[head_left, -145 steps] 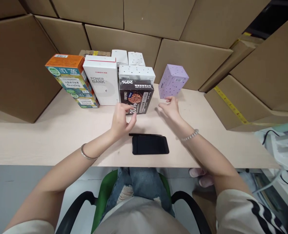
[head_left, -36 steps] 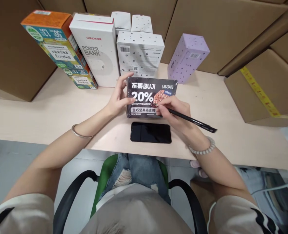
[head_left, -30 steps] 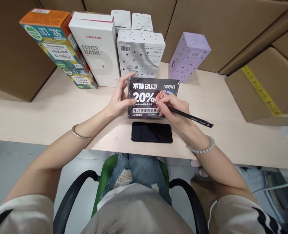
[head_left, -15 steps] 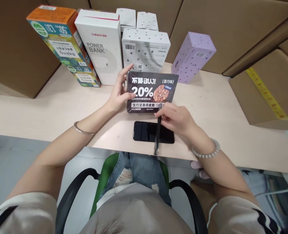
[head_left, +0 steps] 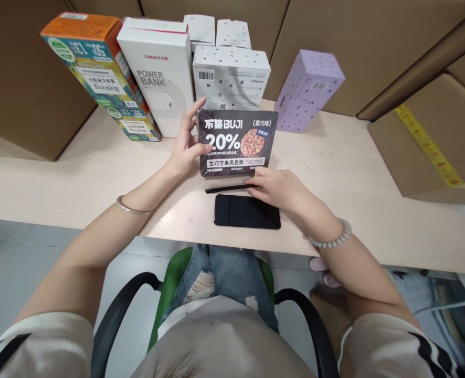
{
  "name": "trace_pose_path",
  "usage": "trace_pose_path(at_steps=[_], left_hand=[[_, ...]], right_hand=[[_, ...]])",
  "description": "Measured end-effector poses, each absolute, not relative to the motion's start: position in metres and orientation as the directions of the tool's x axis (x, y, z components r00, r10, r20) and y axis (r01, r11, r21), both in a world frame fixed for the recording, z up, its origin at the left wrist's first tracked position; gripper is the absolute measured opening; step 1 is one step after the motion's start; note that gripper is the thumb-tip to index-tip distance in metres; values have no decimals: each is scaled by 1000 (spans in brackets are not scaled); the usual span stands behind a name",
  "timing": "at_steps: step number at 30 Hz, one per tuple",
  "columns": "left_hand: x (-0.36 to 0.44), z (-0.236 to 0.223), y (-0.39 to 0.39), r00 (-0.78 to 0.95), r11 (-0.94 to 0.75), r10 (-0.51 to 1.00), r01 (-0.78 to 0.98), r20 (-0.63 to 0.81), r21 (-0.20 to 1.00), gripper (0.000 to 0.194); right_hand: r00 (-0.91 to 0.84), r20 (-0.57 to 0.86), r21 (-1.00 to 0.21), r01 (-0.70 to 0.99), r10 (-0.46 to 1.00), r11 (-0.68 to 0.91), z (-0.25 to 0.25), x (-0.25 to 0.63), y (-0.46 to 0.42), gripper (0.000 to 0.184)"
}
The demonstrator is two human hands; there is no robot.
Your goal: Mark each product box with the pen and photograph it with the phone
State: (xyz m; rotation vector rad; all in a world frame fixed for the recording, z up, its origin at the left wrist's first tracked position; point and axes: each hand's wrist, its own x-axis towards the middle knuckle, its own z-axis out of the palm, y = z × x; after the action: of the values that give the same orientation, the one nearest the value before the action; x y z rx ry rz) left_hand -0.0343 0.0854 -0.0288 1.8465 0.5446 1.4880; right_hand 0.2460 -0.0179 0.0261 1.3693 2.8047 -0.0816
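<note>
My left hand (head_left: pixel 185 144) grips the left edge of a black snack box (head_left: pixel 236 143) printed "20%", holding it tilted up on the table (head_left: pixel 78 168). My right hand (head_left: pixel 282 189) rests just below the box, its fingers closed on the right end of a black pen (head_left: pixel 228 187) that lies flat on the table, pointing left. A black phone (head_left: pixel 246 211) lies face up right below the pen.
Behind the snack box stand an orange-topped colourful box (head_left: pixel 98 73), a white power bank box (head_left: pixel 159 73), white dotted boxes (head_left: pixel 230 76) and a purple dotted box (head_left: pixel 307 89). Large cardboard cartons (head_left: pixel 335 47) wall in the table. A green chair (head_left: pixel 169 299) is beneath me.
The box was taken from the row and held flat while my right hand worked the pen on it. Now the box is tipped up and the pen lies on the table above the phone.
</note>
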Motion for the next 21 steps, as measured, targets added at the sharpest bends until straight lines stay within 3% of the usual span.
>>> trace_pose_path(at_steps=[5,9,11,14,21], left_hand=[[-35,-29,85,254,-650,716,-98,651,753,95],[-36,-28,86,251,-635,726,-112,640,764,95],[-37,-28,87,255,-636,723,-115,642,763,95],[-37,-29,89,260,-647,711,-126,654,752,96],[-39,-30,90,266,-675,682,-130,681,726,94]], right_hand=[[-617,-53,-47,787,785,616,30,245,-21,30],[-666,-46,-265,726,744,634,40,248,-28,26],[-688,-101,-348,701,719,622,46,248,-34,46],[-685,-186,-318,720,704,617,51,248,-40,70],[-685,-215,-293,725,696,623,52,242,-48,61]])
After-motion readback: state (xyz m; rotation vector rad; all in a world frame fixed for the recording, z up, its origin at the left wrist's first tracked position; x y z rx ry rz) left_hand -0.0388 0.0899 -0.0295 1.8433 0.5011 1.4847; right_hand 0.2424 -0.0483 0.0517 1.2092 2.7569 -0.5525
